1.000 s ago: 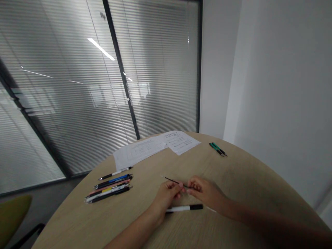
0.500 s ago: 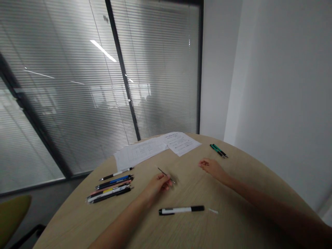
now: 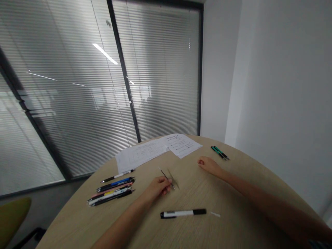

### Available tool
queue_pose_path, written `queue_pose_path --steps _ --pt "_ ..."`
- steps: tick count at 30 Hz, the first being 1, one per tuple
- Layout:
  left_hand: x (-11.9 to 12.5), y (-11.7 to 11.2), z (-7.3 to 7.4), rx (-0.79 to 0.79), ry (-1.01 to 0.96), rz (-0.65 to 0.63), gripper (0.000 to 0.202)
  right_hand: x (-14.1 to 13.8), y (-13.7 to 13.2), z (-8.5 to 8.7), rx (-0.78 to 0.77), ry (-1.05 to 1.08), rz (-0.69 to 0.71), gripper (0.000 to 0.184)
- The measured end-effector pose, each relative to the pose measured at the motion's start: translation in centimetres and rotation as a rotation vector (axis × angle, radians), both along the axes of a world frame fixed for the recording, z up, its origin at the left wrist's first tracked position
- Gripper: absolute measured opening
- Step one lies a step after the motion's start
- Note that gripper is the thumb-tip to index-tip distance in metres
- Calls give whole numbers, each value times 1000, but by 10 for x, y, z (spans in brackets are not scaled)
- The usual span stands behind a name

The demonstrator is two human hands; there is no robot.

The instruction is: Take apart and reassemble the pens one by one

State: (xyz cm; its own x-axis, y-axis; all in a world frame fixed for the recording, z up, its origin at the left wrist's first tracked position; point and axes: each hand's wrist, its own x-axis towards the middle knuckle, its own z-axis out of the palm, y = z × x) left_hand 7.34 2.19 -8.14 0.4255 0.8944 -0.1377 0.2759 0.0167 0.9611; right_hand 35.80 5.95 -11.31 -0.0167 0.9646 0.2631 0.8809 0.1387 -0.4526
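Observation:
My left hand (image 3: 159, 186) is closed, its thumb and fingers pinching a thin pen refill (image 3: 163, 172) that slants above the table, its upper end pale and its lower end poking out below the fingers. My right hand (image 3: 207, 165) is curled closed over the table farther right; whatever it may hold is hidden. In front of me lies a white and black pen (image 3: 183, 213), apart from both hands. Just right of it is a small, thin whitish piece (image 3: 215, 214), too small to name.
Several pens (image 3: 112, 193) lie in a row at the left of the round table (image 3: 192, 193). Printed papers (image 3: 144, 151) spread along the back, and two green pens (image 3: 220, 153) lie at the right. A yellow-green chair (image 3: 14, 219) stands at the left.
My right hand's fingers have curled in more tightly. My left hand still pinches the refill, which stands slightly more upright. The view has shifted slightly; the pens stay in place.

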Motion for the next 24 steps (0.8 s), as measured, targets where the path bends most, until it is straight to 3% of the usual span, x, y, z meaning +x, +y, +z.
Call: queue_pose_path --steps 7,10,13,16,19,24 --pt "2 -1 0 11 -6 -6 36 4 -6 4 24 49 -7 31" --pt "4 -4 2 12 -12 -11 35 -4 -18 9 56 62 -47 25" --pt "7 -7 3 17 -22 -14 34 -30 -41 17 49 70 15 17" --pt "10 -12 4 31 -36 -17 36 -67 -68 26 -46 120 241 25" --pt "15 -18 5 41 -46 -37 37 -98 -89 29 -128 187 359 22" --pt "21 -21 0 43 -42 -52 40 -111 -101 27 -156 191 276 18"
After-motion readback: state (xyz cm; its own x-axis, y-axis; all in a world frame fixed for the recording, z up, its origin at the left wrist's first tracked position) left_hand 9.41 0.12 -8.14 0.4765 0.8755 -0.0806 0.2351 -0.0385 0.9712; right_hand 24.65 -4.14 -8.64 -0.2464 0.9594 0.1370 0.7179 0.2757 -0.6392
